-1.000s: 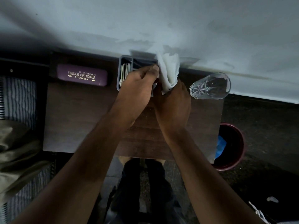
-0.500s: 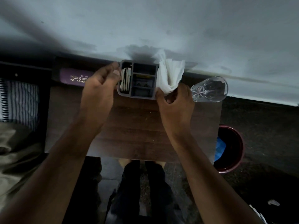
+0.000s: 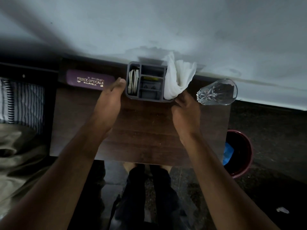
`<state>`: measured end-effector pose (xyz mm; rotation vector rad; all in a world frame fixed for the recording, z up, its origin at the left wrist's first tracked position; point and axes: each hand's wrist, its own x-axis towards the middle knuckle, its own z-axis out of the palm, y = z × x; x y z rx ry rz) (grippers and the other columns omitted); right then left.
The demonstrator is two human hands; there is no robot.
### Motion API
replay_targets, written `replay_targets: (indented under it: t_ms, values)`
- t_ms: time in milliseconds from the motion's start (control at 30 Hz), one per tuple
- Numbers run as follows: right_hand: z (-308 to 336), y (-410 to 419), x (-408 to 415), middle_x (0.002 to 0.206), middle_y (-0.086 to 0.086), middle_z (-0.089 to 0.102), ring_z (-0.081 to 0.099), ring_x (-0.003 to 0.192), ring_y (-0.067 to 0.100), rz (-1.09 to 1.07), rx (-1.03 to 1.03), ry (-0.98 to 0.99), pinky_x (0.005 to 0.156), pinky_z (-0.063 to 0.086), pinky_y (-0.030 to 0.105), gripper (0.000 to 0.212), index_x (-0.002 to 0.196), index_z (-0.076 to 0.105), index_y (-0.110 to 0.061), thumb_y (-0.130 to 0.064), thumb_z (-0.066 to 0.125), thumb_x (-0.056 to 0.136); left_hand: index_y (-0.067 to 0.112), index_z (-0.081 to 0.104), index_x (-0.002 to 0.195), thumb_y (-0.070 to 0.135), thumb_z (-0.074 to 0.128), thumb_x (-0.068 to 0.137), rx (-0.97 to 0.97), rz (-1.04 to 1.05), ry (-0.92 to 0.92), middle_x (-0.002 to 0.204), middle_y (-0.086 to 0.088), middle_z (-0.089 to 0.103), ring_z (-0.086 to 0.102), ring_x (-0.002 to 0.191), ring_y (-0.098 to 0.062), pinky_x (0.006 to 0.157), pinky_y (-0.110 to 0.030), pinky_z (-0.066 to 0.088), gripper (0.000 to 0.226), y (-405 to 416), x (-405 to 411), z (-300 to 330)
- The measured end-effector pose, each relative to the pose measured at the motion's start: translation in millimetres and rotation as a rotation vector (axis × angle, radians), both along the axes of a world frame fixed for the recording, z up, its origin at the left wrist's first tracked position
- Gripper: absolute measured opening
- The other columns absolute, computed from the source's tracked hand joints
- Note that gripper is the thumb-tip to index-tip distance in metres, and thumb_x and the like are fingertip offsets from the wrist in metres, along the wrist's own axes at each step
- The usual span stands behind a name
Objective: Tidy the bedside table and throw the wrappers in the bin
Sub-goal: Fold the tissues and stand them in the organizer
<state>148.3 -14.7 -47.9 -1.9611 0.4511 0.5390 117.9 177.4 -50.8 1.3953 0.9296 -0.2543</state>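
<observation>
A grey compartment organizer [image 3: 149, 99] stands at the back edge of the dark wooden bedside table [image 3: 149, 131]. A crumpled white tissue [image 3: 177, 77] sticks up out of its right compartment, and white folded items fill the left one. My left hand [image 3: 108, 105] is open, its fingertips at the organizer's left wall. My right hand [image 3: 186, 113] is open by the organizer's right front corner, its fingertips touching the tissue's lower end. A dark red bin [image 3: 249, 156] sits on the floor to the table's right, with a blue wrapper [image 3: 228, 151] inside.
A purple spectacle case [image 3: 89, 81] lies at the table's back left. A clear glass [image 3: 217, 92] lies on its side at the back right corner. A bed with striped cloth [image 3: 21, 100] and an olive blanket [image 3: 16, 155] borders the left. A white scrap [image 3: 282, 209] lies on the floor.
My left hand came off the organizer's top and moved to its left side. My right hand let go of the tissue, which now stands in the right compartment.
</observation>
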Motion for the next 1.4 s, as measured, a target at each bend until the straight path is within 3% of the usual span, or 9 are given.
replay_targets:
  t_ms: [167, 333, 500, 567, 633, 733, 867, 1267, 1400]
  values:
    - [-2.0, 6.6, -1.2, 0.074, -0.010, 0.065, 0.049, 0.060, 0.002, -0.014, 0.184, 0.105, 0.056, 0.041, 0.025, 0.051, 0.102, 0.073, -0.023, -0.002, 0.051, 0.061, 0.020, 0.064, 0.131, 0.039, 0.047, 0.102, -0.189, 0.021, -0.038, 0.126, 0.008, 0.072, 0.063, 0.121, -0.005, 0.103, -0.024, 0.045, 0.039, -11.2, 3.5, -1.5]
    - [-3.2, -2.7, -4.4, 0.071, -0.016, 0.065, 0.054, 0.061, -0.005, -0.045, 0.185, 0.121, 0.059, 0.044, 0.018, 0.039, 0.089, 0.071, -0.028, -0.007, 0.053, 0.061, 0.023, 0.054, 0.143, 0.052, 0.053, 0.094, -0.159, -0.010, 0.008, 0.149, 0.001, 0.055, 0.045, 0.141, -0.018, 0.123, -0.044, 0.026, 0.057, -18.8, 5.4, -2.8]
    - [-7.2, -10.4, -14.5, 0.111, -0.001, 0.076, 0.070, 0.104, 0.008, -0.205, 0.122, 0.072, 0.091, 0.058, 0.029, 0.053, 0.121, 0.069, -0.020, 0.000, 0.056, 0.074, 0.031, 0.054, 0.142, 0.063, 0.056, 0.081, -0.119, -0.027, 0.011, 0.151, 0.008, 0.052, 0.042, 0.143, -0.016, 0.122, -0.043, 0.023, 0.069, -15.5, 1.3, -3.6]
    - [-5.3, -23.9, -25.3, 0.102, 0.005, 0.076, 0.072, 0.100, 0.021, -0.424, -0.096, 0.046, 0.091, 0.059, 0.045, 0.037, 0.112, 0.071, -0.021, -0.007, 0.060, 0.079, 0.025, 0.053, 0.143, 0.061, 0.057, 0.080, -0.099, 0.003, 0.000, 0.153, -0.003, 0.050, 0.040, 0.145, -0.028, 0.124, -0.051, 0.020, 0.073, -13.3, -2.7, -6.0]
    - [-2.5, -43.7, -33.8, 0.109, -0.001, 0.073, 0.071, 0.094, 0.015, -0.577, -0.202, -0.006, 0.084, 0.061, 0.039, 0.037, 0.114, 0.064, -0.026, -0.011, 0.066, 0.081, 0.015, 0.049, 0.145, 0.058, 0.059, 0.082, -0.098, -0.012, -0.002, 0.154, -0.020, 0.037, 0.028, 0.146, -0.043, 0.123, -0.060, 0.013, 0.077, -12.9, -6.8, -5.7]
    - [3.0, -71.1, -22.1, 0.139, 0.001, 0.057, 0.060, 0.121, 0.015, -0.548, -0.182, -0.087, 0.101, 0.054, 0.036, 0.079, 0.142, 0.040, -0.024, -0.014, 0.082, 0.076, 0.013, 0.052, 0.142, 0.048, 0.061, 0.090, -0.089, -0.083, -0.015, 0.151, -0.028, 0.029, 0.020, 0.142, -0.050, 0.117, -0.065, 0.011, 0.063, -18.0, -9.8, -5.8]
    - [5.3, -79.3, 10.1, 0.151, 0.005, 0.048, 0.047, 0.138, 0.018, -0.405, -0.118, -0.109, 0.117, 0.039, 0.038, 0.108, 0.155, 0.024, -0.016, -0.011, 0.090, 0.069, 0.027, 0.065, 0.130, 0.026, 0.065, 0.092, -0.054, -0.105, -0.094, 0.130, 0.002, 0.070, 0.060, 0.128, -0.020, 0.118, -0.046, 0.037, 0.038, -23.5, -10.7, -9.2]
    - [-13.9, -57.5, 21.3, 0.117, -0.005, 0.065, 0.064, 0.108, 0.011, -0.441, -0.132, -0.227, 0.084, 0.049, 0.004, 0.078, 0.133, 0.050, -0.018, -0.018, 0.092, 0.068, 0.025, 0.067, 0.128, 0.028, 0.065, 0.086, -0.083, -0.085, -0.122, 0.124, 0.005, 0.073, 0.063, 0.124, -0.012, 0.114, -0.037, 0.040, 0.043, -22.4, -11.4, -12.2]
    - [-28.2, -52.2, 12.6, 0.125, 0.004, 0.066, 0.064, 0.112, 0.015, -0.487, -0.132, -0.114, 0.100, 0.054, 0.029, 0.080, 0.136, 0.050, -0.010, -0.004, 0.088, 0.066, 0.024, 0.066, 0.127, 0.022, 0.065, 0.092, -0.022, -0.036, -0.109, 0.124, 0.009, 0.072, 0.064, 0.114, 0.000, 0.095, -0.016, 0.047, 0.035, -14.3, -16.6, -15.6]
